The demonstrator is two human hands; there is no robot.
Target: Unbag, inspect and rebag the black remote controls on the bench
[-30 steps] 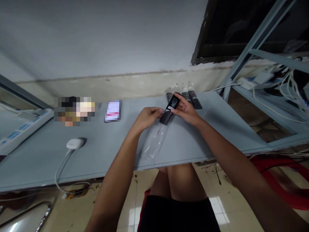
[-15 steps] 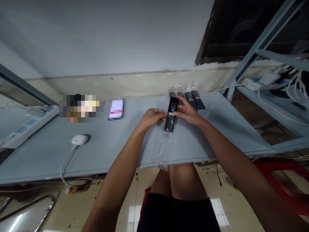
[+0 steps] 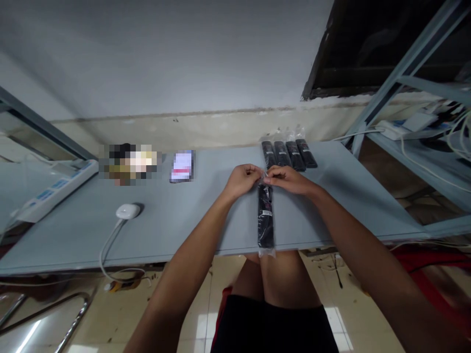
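Here left hand (image 3: pixel 243 180), right hand (image 3: pixel 287 179) pinching clear plastic bag (image 3: pixel 266 253) around black remote (image 3: pixel 265 215); label (image 3: pixel 266 213) unreadable; four bagged remotes (image 3: pixel 289 154) beyond.

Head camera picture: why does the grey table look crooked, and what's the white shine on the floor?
In the head view, the long grey table looks slanted, probably from the wide, tilted camera; the shiny cream floor tiles show white glare.

No legible txt, bagged remote (image 3: pixel 265 215) label too small.
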